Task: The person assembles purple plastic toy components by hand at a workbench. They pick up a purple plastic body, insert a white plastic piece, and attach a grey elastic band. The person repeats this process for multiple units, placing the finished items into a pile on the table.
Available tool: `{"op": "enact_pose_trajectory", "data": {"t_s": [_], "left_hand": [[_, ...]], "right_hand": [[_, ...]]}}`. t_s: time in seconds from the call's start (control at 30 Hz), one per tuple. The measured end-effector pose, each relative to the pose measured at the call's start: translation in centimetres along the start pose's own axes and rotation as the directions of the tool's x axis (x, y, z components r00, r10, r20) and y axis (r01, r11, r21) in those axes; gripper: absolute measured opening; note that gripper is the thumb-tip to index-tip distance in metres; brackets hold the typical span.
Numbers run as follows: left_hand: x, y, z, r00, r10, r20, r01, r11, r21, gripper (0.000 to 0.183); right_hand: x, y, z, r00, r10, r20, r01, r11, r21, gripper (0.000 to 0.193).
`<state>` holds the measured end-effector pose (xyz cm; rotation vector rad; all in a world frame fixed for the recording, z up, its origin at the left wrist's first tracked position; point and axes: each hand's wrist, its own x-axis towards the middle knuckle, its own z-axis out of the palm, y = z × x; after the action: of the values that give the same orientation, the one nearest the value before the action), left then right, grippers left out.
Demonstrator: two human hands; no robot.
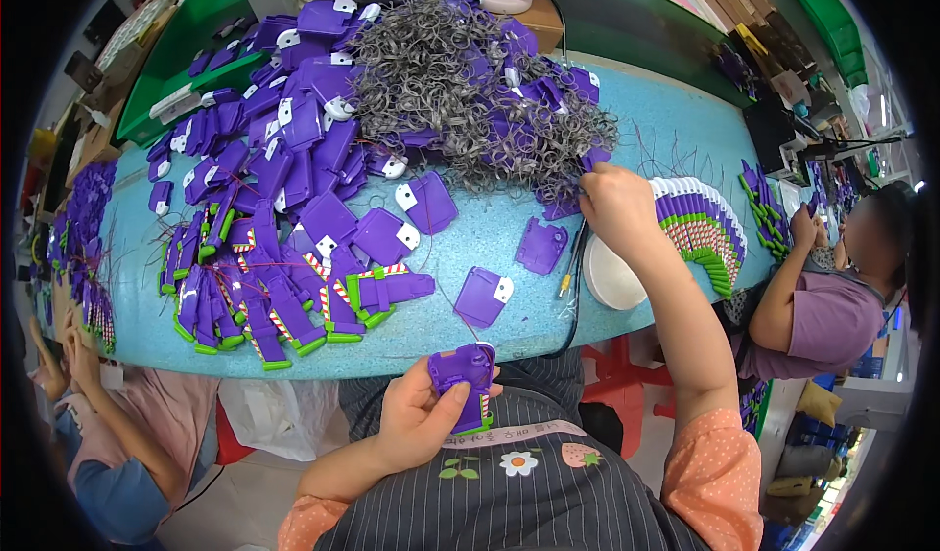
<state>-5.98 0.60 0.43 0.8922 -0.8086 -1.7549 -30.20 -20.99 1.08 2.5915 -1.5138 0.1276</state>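
My left hand (419, 416) is closed around a purple plastic housing (452, 367) just in front of my apron. The housing's hollow inside faces up, a thin wire runs from its top, and its lower end carries a red-and-white striped strip and a green edge. Out at the right edge of a tangled heap of small grey rings (426, 71), my right hand (619, 206) has its fingers bent together; what they pinch is hidden. Beside that hand lie a loose purple shell (541, 246) and a purple shell with a white corner (484, 297).
Purple shells with white corners (304, 120) are heaped at the back left. Striped, green-tipped assemblies (264, 301) lie nearer; more fan out at right (700, 228). A white round tub (615, 275) and a black cable (576, 301) are by my right forearm. Co-workers sit on both sides.
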Motion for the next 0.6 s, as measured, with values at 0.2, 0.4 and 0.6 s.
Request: {"op": "enact_pose_trajectory", "data": {"t_s": [0.2, 0.4, 0.6], "left_hand": [[-0.7, 0.2, -0.2, 0.989, 0.066, -0.136, -0.06, 0.997, 0.048, 0.029], [0.0, 0.8, 0.1, 0.973, 0.076, -0.219, -0.082, 0.996, -0.018, 0.032], [2.6, 1.1, -1.2, 0.98, -0.199, 0.011, 0.196, 0.954, -0.225, 0.027]], "right_hand": [[-2.1, -4.9, -2.7, 0.962, -0.219, -0.166, 0.223, 0.975, 0.006, 0.007], [-6.1, -9.2, -3.9, 0.883, -0.41, -0.226, 0.442, 0.89, 0.11, 0.014], [-8.8, -9.6, -3.9, 0.736, -0.505, -0.451, 0.624, 0.764, 0.162, 0.029]]}}
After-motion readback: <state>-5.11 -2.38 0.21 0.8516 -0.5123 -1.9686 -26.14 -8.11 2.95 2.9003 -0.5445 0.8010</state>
